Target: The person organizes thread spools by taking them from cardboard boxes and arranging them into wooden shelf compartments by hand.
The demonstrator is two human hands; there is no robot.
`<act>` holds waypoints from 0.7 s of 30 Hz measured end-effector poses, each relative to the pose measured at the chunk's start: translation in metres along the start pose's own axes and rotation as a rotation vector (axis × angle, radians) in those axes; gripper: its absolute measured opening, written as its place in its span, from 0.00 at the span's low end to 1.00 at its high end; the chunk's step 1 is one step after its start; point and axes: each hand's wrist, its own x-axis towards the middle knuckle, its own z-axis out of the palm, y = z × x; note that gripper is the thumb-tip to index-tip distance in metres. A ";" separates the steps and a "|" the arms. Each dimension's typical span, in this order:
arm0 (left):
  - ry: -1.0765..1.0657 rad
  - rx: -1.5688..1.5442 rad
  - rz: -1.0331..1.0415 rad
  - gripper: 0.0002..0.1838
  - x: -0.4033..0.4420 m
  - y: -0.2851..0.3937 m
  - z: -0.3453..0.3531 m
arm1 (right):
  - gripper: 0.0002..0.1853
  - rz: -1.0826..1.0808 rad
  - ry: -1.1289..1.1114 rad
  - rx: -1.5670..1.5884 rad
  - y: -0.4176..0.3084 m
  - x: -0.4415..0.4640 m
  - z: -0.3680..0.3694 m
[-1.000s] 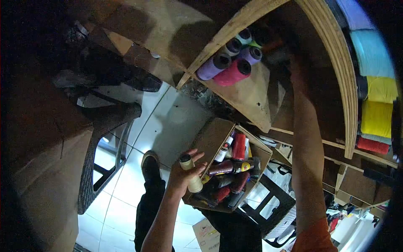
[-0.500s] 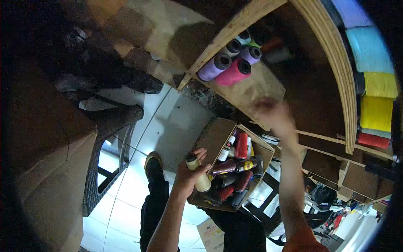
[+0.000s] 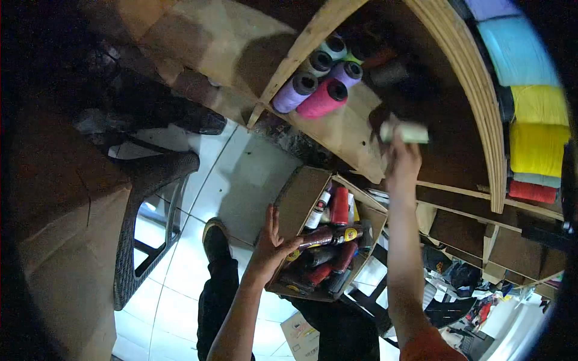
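Observation:
My right hand is raised at the shelf compartment and closed around a pale cream thread spool, which is blurred by motion. My left hand is empty, fingers apart, at the left side of an open cardboard box; whether it presses on the box I cannot tell. Inside the box lie several thread spools, among them a red spool, a dark maroon spool and a white spool. On the shelf, a pink spool and a lilac spool stand grouped with several others.
A wooden divider and a curved plywood edge frame the compartment. Yellow spools and a light blue spool fill the section at right. A black plastic stool and a large carton stand at left.
The cream spool is gone from my left hand, which has opened. My right hand now holds a pale cream spool at the shelf. The view has shifted slightly.

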 end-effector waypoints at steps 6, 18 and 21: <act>-0.018 -0.051 -0.011 0.64 -0.003 0.006 0.001 | 0.22 0.015 0.491 -0.115 0.005 0.128 0.031; 0.069 -0.077 0.002 0.58 -0.009 0.005 -0.014 | 0.20 -0.070 0.294 -0.261 0.022 0.149 0.012; 0.071 0.003 0.092 0.52 -0.024 -0.008 -0.021 | 0.19 -0.322 -0.008 -0.369 0.061 0.106 -0.027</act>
